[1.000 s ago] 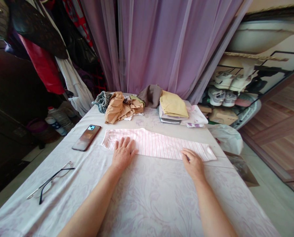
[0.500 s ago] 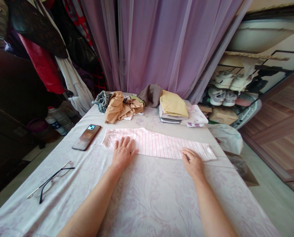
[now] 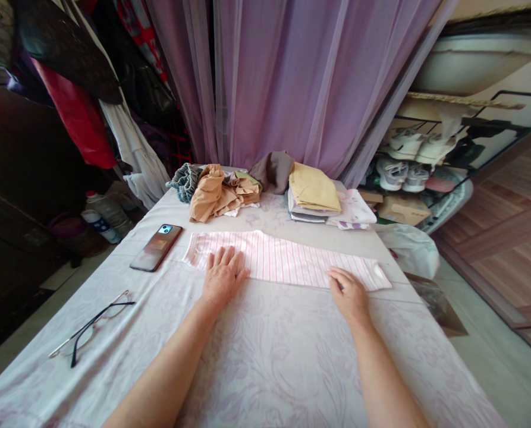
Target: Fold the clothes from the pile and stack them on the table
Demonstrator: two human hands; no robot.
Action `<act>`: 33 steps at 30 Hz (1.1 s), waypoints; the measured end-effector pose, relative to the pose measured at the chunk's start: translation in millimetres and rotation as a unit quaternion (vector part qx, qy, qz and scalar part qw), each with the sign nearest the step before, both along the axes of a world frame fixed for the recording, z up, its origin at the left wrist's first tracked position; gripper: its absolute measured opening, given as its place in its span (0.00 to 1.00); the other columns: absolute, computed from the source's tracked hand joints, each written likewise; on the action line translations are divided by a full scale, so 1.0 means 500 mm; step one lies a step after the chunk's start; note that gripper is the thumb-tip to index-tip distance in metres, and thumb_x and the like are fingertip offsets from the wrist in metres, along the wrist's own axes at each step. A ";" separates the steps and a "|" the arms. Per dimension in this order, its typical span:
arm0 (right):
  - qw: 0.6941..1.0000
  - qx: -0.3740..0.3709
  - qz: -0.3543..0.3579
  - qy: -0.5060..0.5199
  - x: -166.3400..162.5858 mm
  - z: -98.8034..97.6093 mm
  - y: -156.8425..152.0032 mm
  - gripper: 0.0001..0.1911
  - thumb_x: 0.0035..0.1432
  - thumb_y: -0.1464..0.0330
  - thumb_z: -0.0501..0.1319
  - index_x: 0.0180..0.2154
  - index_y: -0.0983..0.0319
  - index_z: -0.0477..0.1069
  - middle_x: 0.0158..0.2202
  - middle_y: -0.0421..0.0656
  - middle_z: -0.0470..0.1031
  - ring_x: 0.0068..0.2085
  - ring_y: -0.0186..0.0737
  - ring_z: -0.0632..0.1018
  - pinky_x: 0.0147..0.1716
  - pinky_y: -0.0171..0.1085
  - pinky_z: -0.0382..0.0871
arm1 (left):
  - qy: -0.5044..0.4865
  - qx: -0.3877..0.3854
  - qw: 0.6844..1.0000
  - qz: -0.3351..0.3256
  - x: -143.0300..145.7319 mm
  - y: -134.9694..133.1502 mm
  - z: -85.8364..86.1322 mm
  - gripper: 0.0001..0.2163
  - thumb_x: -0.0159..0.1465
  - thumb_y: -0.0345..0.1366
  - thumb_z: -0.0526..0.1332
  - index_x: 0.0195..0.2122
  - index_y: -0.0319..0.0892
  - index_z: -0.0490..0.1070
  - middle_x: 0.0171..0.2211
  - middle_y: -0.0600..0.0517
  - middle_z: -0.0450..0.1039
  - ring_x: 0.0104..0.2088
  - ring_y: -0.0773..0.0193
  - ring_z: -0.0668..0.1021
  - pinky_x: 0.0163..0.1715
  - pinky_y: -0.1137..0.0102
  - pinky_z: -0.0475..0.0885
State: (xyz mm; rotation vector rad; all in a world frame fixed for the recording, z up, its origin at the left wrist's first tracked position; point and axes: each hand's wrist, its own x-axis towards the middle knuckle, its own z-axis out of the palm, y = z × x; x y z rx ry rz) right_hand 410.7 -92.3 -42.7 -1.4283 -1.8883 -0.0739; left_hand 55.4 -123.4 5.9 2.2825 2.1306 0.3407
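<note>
Touching striped garment, bottle label illegible

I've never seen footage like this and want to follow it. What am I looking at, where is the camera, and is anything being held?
There's no machine here: a person is using two bare hands. One camera, worn on the head, looks forward and down. Across the patterned tablecloth lies a pink-and-white striped garment, probably trousers. The left hand rests flat on it, fingers spread, not gripping. The right hand is at its near edge, fingers curled; whether they pinch the fabric can't be made out. To the left lie a smartphone and eyeglasses. At the far end are some rumpled clothes and a folded stack.
</note>
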 end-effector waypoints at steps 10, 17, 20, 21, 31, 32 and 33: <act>1.000 0.007 0.003 -0.001 -0.001 -0.001 0.001 0.14 0.60 0.66 0.53 0.34 0.58 0.78 0.40 0.46 0.81 0.42 0.45 0.80 0.45 0.45 0.75 | 0.003 -0.008 1.000 0.002 0.001 0.000 0.002 0.24 0.69 0.50 0.50 0.62 0.46 0.65 0.66 0.46 0.60 0.66 0.45 0.59 0.63 0.45 0.54; 1.000 -0.001 0.002 0.002 -0.001 0.001 0.000 0.14 0.60 0.66 0.53 0.34 0.58 0.78 0.40 0.46 0.81 0.43 0.44 0.80 0.46 0.45 0.75 | -0.005 -0.005 1.000 0.000 -0.001 0.000 0.000 0.23 0.69 0.50 0.50 0.62 0.47 0.65 0.65 0.46 0.61 0.66 0.45 0.59 0.63 0.45 0.55; 1.000 -0.002 0.000 0.004 -0.002 0.002 0.000 0.14 0.59 0.66 0.53 0.34 0.58 0.78 0.41 0.46 0.81 0.43 0.45 0.80 0.46 0.45 0.74 | -0.009 -0.003 1.000 0.000 -0.001 0.000 0.000 0.23 0.69 0.49 0.50 0.62 0.47 0.65 0.65 0.46 0.61 0.66 0.45 0.59 0.63 0.45 0.55; 1.000 -0.002 0.000 0.004 -0.002 0.001 0.000 0.14 0.59 0.66 0.53 0.34 0.58 0.78 0.41 0.46 0.81 0.43 0.45 0.80 0.46 0.45 0.74 | -0.010 -0.002 1.000 0.000 -0.001 0.000 0.000 0.23 0.69 0.49 0.51 0.61 0.48 0.65 0.65 0.46 0.61 0.66 0.45 0.59 0.63 0.45 0.55; 1.000 -0.001 0.000 -0.005 -0.001 0.002 -0.001 0.15 0.60 0.65 0.53 0.34 0.59 0.78 0.40 0.47 0.81 0.42 0.45 0.80 0.45 0.45 0.75 | -0.014 -0.001 1.000 -0.002 -0.001 0.000 0.003 0.23 0.69 0.49 0.51 0.61 0.47 0.66 0.65 0.45 0.61 0.65 0.46 0.60 0.62 0.45 0.55; 1.000 0.000 0.001 -0.005 0.000 0.002 -0.001 0.15 0.60 0.65 0.53 0.34 0.59 0.78 0.40 0.47 0.81 0.42 0.45 0.80 0.45 0.45 0.75 | -0.013 0.000 1.000 -0.003 -0.001 0.000 0.003 0.23 0.69 0.49 0.51 0.61 0.47 0.66 0.65 0.45 0.61 0.65 0.46 0.60 0.62 0.45 0.55; 1.000 0.001 0.001 -0.005 -0.001 0.002 -0.001 0.15 0.60 0.65 0.53 0.34 0.59 0.78 0.40 0.47 0.81 0.42 0.45 0.80 0.45 0.45 0.75 | -0.011 0.001 1.000 -0.003 0.000 0.000 0.004 0.23 0.69 0.49 0.50 0.61 0.47 0.66 0.65 0.45 0.61 0.65 0.46 0.60 0.62 0.45 0.55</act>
